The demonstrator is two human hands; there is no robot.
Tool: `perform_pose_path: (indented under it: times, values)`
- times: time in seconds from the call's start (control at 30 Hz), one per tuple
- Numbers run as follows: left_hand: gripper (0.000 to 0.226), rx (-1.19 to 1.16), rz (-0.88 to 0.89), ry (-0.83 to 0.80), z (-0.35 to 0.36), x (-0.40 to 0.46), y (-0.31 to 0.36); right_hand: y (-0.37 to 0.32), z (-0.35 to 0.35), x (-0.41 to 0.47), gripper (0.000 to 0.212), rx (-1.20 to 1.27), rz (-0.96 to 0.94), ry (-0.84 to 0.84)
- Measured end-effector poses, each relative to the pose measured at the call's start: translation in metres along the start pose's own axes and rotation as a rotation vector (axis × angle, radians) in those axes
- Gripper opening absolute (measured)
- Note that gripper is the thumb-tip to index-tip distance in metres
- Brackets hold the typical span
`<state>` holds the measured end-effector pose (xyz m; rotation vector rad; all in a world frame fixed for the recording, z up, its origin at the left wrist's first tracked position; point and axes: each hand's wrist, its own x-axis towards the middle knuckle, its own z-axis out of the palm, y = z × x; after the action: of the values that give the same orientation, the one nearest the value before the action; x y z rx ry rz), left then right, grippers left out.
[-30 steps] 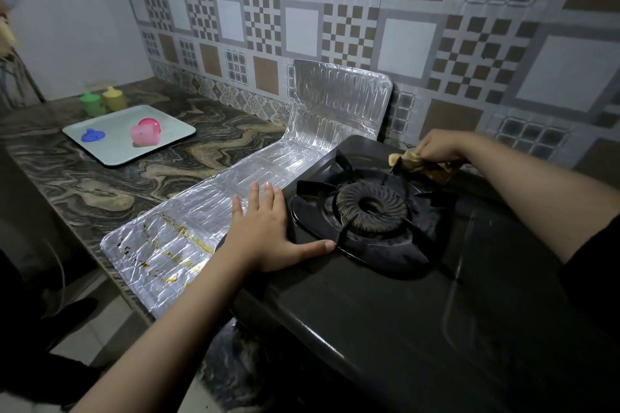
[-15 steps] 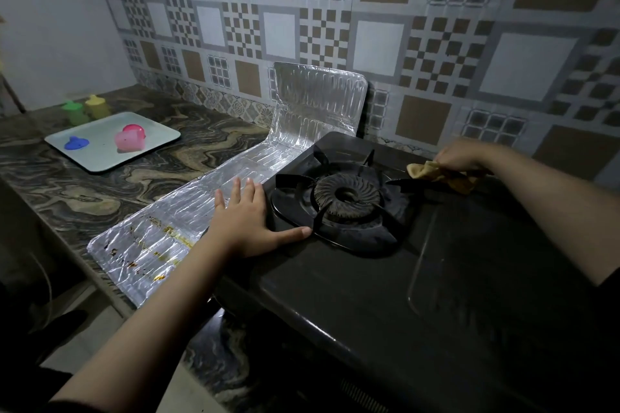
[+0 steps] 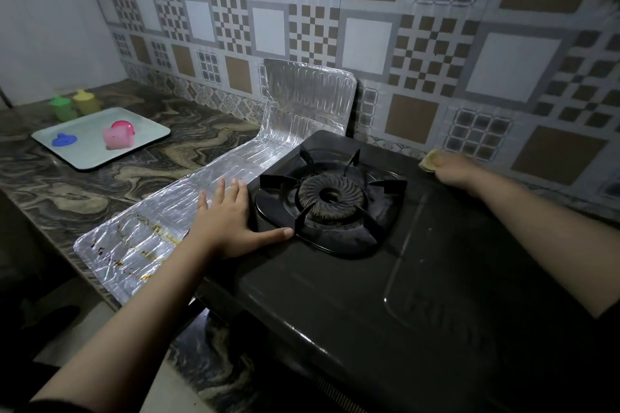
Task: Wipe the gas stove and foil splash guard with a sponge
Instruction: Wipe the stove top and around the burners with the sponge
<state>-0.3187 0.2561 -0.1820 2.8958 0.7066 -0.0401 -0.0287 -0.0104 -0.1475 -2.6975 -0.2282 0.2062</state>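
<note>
A black single-burner gas stove (image 3: 335, 285) fills the middle and right of the view, its ribbed burner (image 3: 330, 196) under a black pan support. My left hand (image 3: 231, 221) lies flat with fingers spread on the stove's left edge, partly over the foil. My right hand (image 3: 456, 169) presses a yellow sponge (image 3: 431, 159) onto the stove's far right back edge near the wall. The foil splash guard (image 3: 167, 231) lies flat on the counter left of the stove, with brown grease stains at its near end, and its far panel (image 3: 308, 97) stands up against the tiled wall.
A pale tray (image 3: 144, 141) sits at the far left of the marbled counter (image 3: 67, 198), carrying a pink toy (image 3: 117, 137) and a blue piece (image 3: 64, 140). Green (image 3: 62, 109) and yellow (image 3: 85, 100) small containers stand behind it. The patterned tiled wall runs close behind the stove.
My right hand has slid the sponge from the burner's back rim rightward to the stove's far back edge. My left hand has stayed planted on the stove's left edge.
</note>
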Motion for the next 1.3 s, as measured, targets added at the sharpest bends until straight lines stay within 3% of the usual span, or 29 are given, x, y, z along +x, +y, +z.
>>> perform_pose_path:
  times: [0.1, 0.2, 0.37, 0.5, 0.63, 0.77, 0.97, 1.13, 1.3]
  values:
    - [0.162, 0.002, -0.007, 0.001, 0.000, 0.001, 0.000, -0.009, 0.010, 0.001, 0.051, -0.075, -0.086, -0.100]
    - [0.162, -0.010, -0.008, 0.000, 0.001, 0.002, 0.000, -0.024, 0.009, 0.009, 0.049, 0.040, -0.157, -0.219]
    - [0.160, -0.004, -0.017, -0.005, 0.003, 0.004, -0.002, -0.063, 0.017, 0.021, 0.063, 0.106, -0.189, -0.350]
    - [0.157, 0.001, -0.016, 0.001, 0.004, 0.005, -0.004, -0.095, 0.026, 0.034, 0.051, 0.073, -0.202, -0.447]
    - [0.155, 0.007, -0.006, 0.003, 0.004, 0.003, -0.003, -0.129, 0.037, 0.048, 0.064, 0.011, -0.265, -0.484]
    - [0.157, 0.006, -0.010, -0.002, 0.003, 0.003, -0.004, -0.164, 0.046, 0.049, 0.044, -0.056, -0.331, -0.508]
    - [0.157, 0.006, -0.014, 0.006, 0.002, 0.004, -0.003, -0.187, 0.055, 0.050, 0.049, -0.232, -0.559, -0.471]
    - [0.157, 0.002, -0.007, 0.007, 0.003, 0.004, -0.004, -0.173, 0.046, 0.052, 0.084, -0.424, -0.746, -0.553]
    - [0.159, -0.007, -0.011, 0.005, 0.001, 0.003, -0.002, -0.166, 0.037, 0.039, 0.085, -0.539, -0.802, -0.506]
